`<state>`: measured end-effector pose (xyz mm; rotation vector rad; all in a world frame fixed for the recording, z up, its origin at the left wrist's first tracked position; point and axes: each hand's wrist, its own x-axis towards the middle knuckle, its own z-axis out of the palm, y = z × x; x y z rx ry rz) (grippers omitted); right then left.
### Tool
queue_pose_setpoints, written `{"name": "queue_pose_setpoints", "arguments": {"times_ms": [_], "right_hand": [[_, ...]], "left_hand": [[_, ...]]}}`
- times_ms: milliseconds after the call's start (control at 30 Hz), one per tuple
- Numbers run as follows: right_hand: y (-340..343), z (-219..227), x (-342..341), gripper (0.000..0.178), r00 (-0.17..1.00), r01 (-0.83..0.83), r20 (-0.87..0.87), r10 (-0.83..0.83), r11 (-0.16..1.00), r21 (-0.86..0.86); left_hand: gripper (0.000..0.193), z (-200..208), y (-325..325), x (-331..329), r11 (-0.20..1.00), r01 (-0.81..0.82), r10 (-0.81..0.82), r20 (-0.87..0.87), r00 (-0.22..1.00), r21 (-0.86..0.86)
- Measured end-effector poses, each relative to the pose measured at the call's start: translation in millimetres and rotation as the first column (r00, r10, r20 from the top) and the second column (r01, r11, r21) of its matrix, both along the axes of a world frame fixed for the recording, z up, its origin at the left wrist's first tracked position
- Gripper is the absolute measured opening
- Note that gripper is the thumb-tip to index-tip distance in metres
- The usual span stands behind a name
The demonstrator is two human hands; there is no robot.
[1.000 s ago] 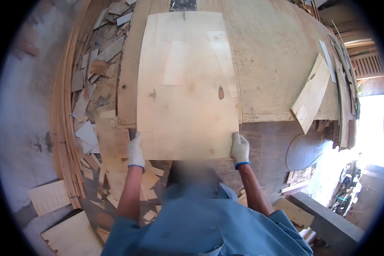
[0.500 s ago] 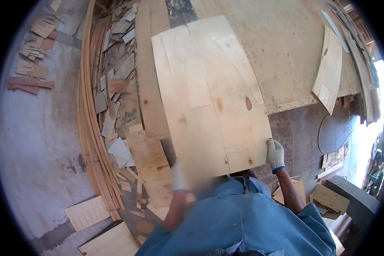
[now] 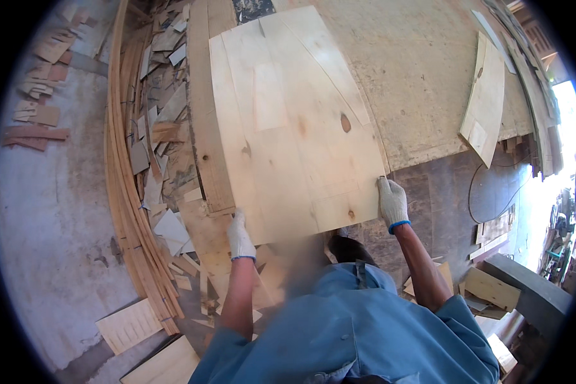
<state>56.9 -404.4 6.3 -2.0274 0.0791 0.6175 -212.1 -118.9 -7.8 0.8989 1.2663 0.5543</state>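
A large pale plywood sheet with knots and patched strips stretches away in front of me. Its far part lies over a broad board surface. My left hand, in a white knitted glove with a blue cuff, grips the sheet's near left corner. At the near right edge, my right hand, gloved alike, is closed on the same sheet, with the thumb on top. The fingers under the sheet are hidden on both sides.
Long thin wooden strips run along the left. Scattered offcuts lie beside them. A narrow plywood piece rests at the right, its end overhanging the board surface. A grey beam stands at lower right, near more scraps.
The plywood sheet has shifted forward and slightly left in view, and both hands have moved out with it. My arms are more stretched, and the left hand shows more clearly.
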Motion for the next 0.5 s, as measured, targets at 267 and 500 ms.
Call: {"name": "queue_pose_setpoints", "arguments": {"times_ms": [267,500], "right_hand": [[24.3,6.7,23.0,0.043,0.999,0.010,0.054,-0.007,0.998,-0.056],[41.5,-0.7,52.5,0.045,0.997,0.033,0.076,-0.026,0.995,-0.091]], "left_hand": [[0.050,19.4,18.0,31.5,0.999,-0.010,0.007,-0.060,0.998,-0.050],[0.055,-33.2,46.2,28.4,0.996,0.067,-0.067,-0.001,0.998,-0.055]]}}
